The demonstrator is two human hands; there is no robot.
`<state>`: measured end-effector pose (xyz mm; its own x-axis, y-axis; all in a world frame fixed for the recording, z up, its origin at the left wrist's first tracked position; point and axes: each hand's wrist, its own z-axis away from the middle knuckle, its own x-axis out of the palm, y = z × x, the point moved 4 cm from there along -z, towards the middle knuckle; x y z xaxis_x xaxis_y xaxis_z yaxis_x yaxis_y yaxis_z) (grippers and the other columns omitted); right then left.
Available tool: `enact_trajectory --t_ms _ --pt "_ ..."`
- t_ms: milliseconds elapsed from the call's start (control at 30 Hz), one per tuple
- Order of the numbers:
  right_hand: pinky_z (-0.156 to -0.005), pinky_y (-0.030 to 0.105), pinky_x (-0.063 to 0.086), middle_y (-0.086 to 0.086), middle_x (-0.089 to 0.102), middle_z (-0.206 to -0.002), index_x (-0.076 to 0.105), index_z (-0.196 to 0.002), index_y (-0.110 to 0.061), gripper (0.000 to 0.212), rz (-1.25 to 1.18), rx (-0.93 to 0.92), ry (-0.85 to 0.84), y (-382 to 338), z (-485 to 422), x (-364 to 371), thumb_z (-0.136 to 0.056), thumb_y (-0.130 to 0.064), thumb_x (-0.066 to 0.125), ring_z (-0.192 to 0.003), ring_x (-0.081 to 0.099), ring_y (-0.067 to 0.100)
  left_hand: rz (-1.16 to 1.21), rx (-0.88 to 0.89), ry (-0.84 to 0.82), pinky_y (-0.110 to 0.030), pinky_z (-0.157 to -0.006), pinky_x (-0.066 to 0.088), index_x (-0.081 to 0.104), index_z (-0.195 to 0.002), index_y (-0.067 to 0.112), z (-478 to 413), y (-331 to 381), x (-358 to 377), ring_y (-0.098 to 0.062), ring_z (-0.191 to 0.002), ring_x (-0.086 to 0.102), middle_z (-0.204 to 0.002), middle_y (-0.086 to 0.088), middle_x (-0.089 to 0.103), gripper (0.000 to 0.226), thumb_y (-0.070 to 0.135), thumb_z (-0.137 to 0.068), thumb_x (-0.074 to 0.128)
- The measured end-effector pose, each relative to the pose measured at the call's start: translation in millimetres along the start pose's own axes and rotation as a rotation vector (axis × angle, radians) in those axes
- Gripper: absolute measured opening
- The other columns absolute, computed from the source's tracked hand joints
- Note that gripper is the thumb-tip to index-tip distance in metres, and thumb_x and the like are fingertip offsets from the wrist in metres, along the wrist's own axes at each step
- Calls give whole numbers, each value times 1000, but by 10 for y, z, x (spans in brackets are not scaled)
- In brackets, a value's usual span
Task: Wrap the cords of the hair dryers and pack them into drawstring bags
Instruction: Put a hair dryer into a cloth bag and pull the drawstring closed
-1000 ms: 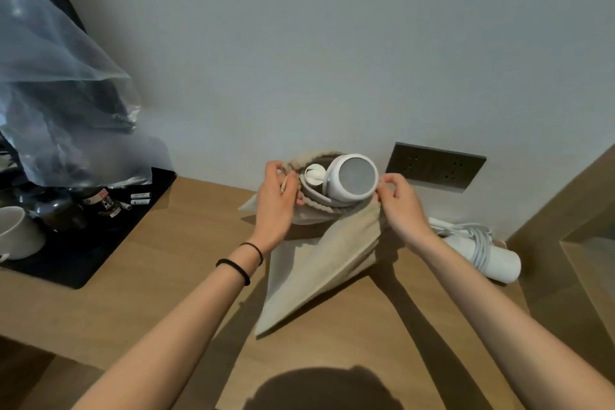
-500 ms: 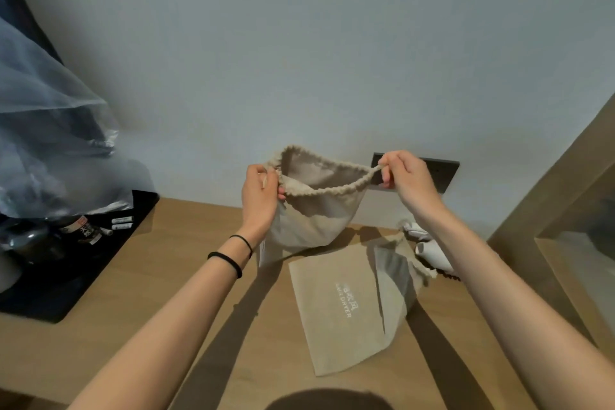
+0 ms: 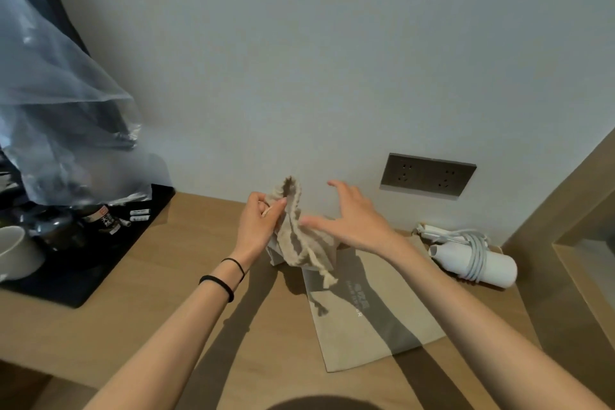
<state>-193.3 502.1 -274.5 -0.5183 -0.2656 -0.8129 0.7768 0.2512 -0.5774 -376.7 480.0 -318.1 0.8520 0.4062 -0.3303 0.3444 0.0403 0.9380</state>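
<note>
Half a second ago both hands stretched the bag's mouth wide; now its gathered rim has collapsed and the right hand [image 3: 357,221] has let go, fingers spread apart, hovering just off the cloth at its 9 o'clock. Nearest, a flat empty bag [image 3: 372,319] lies on the wooden counter [image 3: 166,293]. Beyond it, the left hand [image 3: 258,226] pinches the filled drawstring bag [image 3: 296,240] by its rim, the bag hanging at that hand's 3 o'clock. Farther, at 3 o'clock, a white hair dryer [image 3: 479,263] lies with its cord wrapped.
</note>
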Motion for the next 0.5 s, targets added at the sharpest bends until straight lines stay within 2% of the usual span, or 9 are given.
enact_trajectory --t_ms 100,167,267,333,400,500 --pt "-106 47 32 5 21 -153 12 -147 -27 111 97 6 -137 -58 112 368 -63 -78 62 -138 28 30 -35 -18 12 -24 -52 28 44 -81 11 62 -82 -47 -12 -58 34 -65 0 38 27 32 -93 58" --pt "-106 46 32 5 22 -151 13 -147 -25 111 34 37 -169 -66 176 531 -63 -78 62 -138 26 29 -24 -20 12 -21 -48 26 42 -76 13 102 -75 -52 -11 -55 31 -62 1 38 29 31 -94 56" --pt "-105 46 34 4 23 -149 14 -147 -23 113 33 43 -146 -127 234 594 -61 -80 61 -137 27 27 -11 13 -2 -19 -44 25 37 -72 15 132 5 -36 -10 -52 28 -57 4 33 32 29 -95 55" --pt "-104 45 36 6 26 -146 16 -146 -19 112 94 17 -97 -135 233 571 -62 -76 64 -134 29 28 8 26 -30 -20 -45 26 41 -76 12 120 59 -26 -12 -53 32 -57 3 37 29 30 -95 55" --pt "-103 43 37 8 28 -142 19 -143 -15 99 96 30 -62 -84 213 541 -72 -64 66 -131 32 28 28 27 -55 -23 -50 30 44 -78 12 101 108 -26 -14 -55 40 -57 3 41 28 32 -94 55" --pt "-100 39 40 10 34 -135 29 -137 -15 62 66 26 9 19 172 452 -88 -40 58 -125 39 28 38 30 -56 -29 -56 32 44 -77 13 60 166 -43 -15 -60 42 -61 2 43 27 30 -95 54"
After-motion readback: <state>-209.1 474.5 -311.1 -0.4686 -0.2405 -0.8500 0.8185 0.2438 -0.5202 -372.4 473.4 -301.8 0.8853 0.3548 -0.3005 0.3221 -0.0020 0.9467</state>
